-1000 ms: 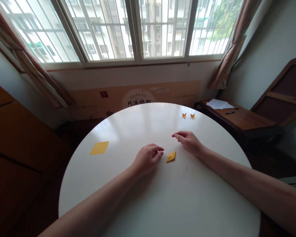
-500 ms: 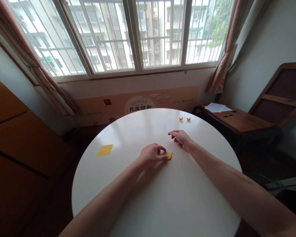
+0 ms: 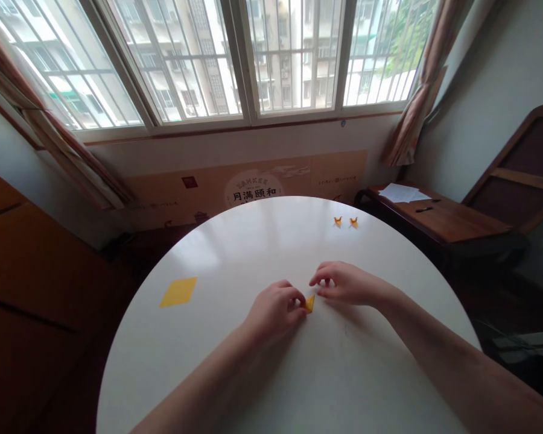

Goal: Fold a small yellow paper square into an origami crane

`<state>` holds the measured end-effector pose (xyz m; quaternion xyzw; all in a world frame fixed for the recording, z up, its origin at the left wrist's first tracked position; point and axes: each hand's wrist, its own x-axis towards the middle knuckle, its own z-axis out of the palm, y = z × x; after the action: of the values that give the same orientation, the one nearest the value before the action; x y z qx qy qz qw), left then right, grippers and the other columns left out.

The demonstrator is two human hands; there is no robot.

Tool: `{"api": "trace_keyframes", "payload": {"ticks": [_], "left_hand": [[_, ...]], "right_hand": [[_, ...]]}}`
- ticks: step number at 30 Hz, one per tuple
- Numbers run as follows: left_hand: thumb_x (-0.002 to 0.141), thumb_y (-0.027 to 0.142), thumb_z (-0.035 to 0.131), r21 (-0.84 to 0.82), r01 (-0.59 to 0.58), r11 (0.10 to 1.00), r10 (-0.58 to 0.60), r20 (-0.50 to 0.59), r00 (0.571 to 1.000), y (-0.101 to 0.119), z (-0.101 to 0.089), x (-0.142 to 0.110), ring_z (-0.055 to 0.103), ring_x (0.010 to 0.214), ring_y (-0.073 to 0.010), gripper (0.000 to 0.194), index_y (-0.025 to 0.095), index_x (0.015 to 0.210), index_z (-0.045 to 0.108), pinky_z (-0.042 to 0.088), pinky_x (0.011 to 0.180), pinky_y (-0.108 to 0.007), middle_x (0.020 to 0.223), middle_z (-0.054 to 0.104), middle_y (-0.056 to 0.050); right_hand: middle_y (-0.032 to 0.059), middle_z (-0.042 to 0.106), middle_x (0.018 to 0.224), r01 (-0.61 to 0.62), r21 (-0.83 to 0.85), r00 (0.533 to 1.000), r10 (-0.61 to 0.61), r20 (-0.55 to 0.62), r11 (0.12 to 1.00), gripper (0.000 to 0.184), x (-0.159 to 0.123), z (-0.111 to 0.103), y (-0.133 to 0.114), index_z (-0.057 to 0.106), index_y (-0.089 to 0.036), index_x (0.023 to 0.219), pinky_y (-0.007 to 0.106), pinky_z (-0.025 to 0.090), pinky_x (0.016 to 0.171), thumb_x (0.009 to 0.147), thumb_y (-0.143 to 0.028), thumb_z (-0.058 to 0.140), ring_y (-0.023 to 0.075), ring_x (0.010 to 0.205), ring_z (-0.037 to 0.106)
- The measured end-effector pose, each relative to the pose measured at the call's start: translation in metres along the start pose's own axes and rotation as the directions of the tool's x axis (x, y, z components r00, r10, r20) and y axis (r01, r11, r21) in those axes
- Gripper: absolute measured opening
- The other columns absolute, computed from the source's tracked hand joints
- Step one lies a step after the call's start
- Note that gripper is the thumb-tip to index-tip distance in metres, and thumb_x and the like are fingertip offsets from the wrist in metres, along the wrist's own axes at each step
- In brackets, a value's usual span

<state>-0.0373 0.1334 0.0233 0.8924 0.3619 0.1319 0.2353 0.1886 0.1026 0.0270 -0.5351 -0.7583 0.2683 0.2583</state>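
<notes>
A small folded yellow paper piece [image 3: 309,303] lies on the round white table [image 3: 262,253]. My left hand [image 3: 276,310] is curled with its fingertips pinching the piece's left side. My right hand [image 3: 344,283] hovers just right of it, fingers bent and close together, tips almost at the paper's top. A flat yellow paper square [image 3: 178,292] lies on the table to the left. Two tiny folded orange figures [image 3: 346,222] stand at the far right of the table.
A dark wooden side table [image 3: 452,220] with white sheets [image 3: 402,193] and a pen [image 3: 423,209] stands to the right. A printed cardboard panel [image 3: 253,187] leans under the barred window. Wooden furniture flanks both sides.
My left hand closed on the folded piece, which it only neared a second ago. My right hand came in from farther back to the piece's right edge. The camera shifted slightly.
</notes>
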Motion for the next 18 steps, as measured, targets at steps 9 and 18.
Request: {"api": "trace_keyframes", "payload": {"ticks": [9,18], "left_hand": [[0.080,0.029,0.069,-0.024,-0.036,0.999,0.036,-0.012,0.999,-0.012,-0.003,0.000,0.059,0.075,-0.0167,0.009,0.022,0.084,0.067,0.040,0.065,-0.025,0.081,0.065,0.000],[0.081,0.031,0.067,0.089,0.004,0.996,-0.006,0.029,1.000,-0.015,-0.011,0.000,0.061,0.080,-0.0188,0.011,0.022,0.078,0.064,0.040,0.066,-0.027,0.083,0.066,-0.001]], "right_hand": [[0.0041,0.068,0.100,0.133,-0.106,0.985,-0.119,0.125,0.986,0.027,0.002,0.009,-0.013,0.078,-0.028,0.103,0.030,0.048,0.081,0.079,-0.018,0.071,0.0196,0.089,0.064],[0.0043,0.066,0.092,0.135,-0.147,0.985,-0.116,0.129,0.980,0.023,0.001,0.018,-0.021,0.078,-0.030,0.106,0.029,0.047,0.075,0.084,-0.027,0.070,0.0197,0.084,0.063]]}}
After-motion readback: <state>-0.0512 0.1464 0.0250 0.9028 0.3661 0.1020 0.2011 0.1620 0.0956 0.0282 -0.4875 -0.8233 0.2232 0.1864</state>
